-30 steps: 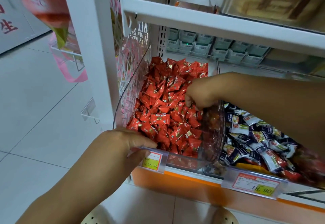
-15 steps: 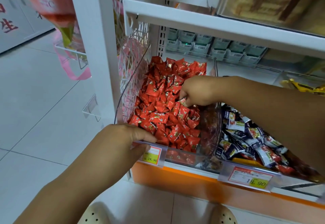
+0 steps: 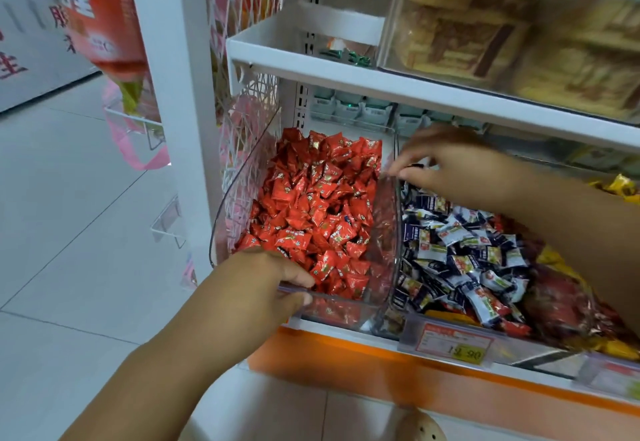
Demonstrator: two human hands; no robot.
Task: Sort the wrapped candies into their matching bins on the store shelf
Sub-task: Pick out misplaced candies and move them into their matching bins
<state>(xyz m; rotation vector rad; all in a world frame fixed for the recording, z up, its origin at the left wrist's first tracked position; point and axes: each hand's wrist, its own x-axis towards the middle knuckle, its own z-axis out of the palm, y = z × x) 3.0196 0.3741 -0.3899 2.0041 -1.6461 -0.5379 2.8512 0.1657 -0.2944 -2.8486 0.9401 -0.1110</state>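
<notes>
Since the earlier frame the right hand [image 3: 446, 163] has left the red candies [image 3: 318, 205] and crossed the right wall of the clear bin [image 3: 332, 309]. It now hangs over the rear of the heap beyond that wall.

The white shelf [image 3: 381, 76] runs above the clear bin, and an orange strip [image 3: 381, 381] runs below the bin's front. The clear bin sits at the left end of the lower level, filled with red candies from front wall to back. Blue-and-white candies [image 3: 460, 257] lie heaped just right of the clear bin, touching its right wall, with a few red wrappers mixed among them at the front.

The left hand [image 3: 263, 281] grips the front rim of the clear bin at its left corner, thumb over the rim and fingers curled under it. The right hand's fingers point down and are blurred. Whether they pinch a candy cannot be told.

A red and yellow price tag [image 3: 453, 345] is fixed low and to the right of the clear bin's front.
</notes>
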